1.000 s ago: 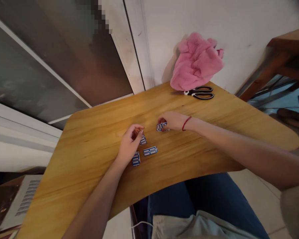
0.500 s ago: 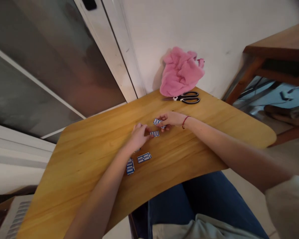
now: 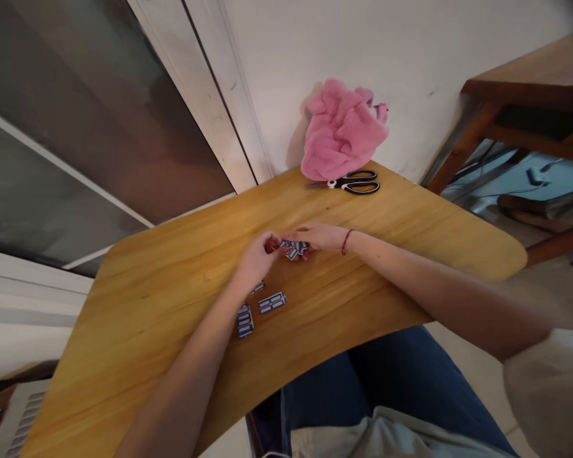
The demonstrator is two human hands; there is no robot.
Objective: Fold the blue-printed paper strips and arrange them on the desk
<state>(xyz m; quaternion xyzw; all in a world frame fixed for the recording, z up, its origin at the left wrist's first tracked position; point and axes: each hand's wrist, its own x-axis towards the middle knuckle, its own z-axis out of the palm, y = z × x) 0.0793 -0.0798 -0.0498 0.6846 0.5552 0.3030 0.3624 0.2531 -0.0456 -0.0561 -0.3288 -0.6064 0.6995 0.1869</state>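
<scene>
Several small cards (image 3: 295, 250), blue with white label-like boxes, are fanned out between my two hands over the middle of the table. My right hand (image 3: 319, 236), with a red string at the wrist, is closed around them. My left hand (image 3: 260, 256) pinches at their left edge; its fingertips partly hide what they grip. Below the hands, a stack of matching blue-and-white cards (image 3: 272, 303) lies on the wood. Another stack (image 3: 245, 320) sits left of it, partly covered by my left forearm. A further small piece (image 3: 258, 287) peeks out beside that forearm.
Black-handled scissors (image 3: 360, 182) lie at the table's back edge, against a crumpled pink cloth (image 3: 341, 133) by the wall. The wooden table (image 3: 172, 273) borders a sliding door (image 3: 100, 127) at left. A darker wooden table (image 3: 530, 95) stands at right.
My right hand has moved left and down with its cards to meet the cards at my left hand. The cards are now together in one fanned group.
</scene>
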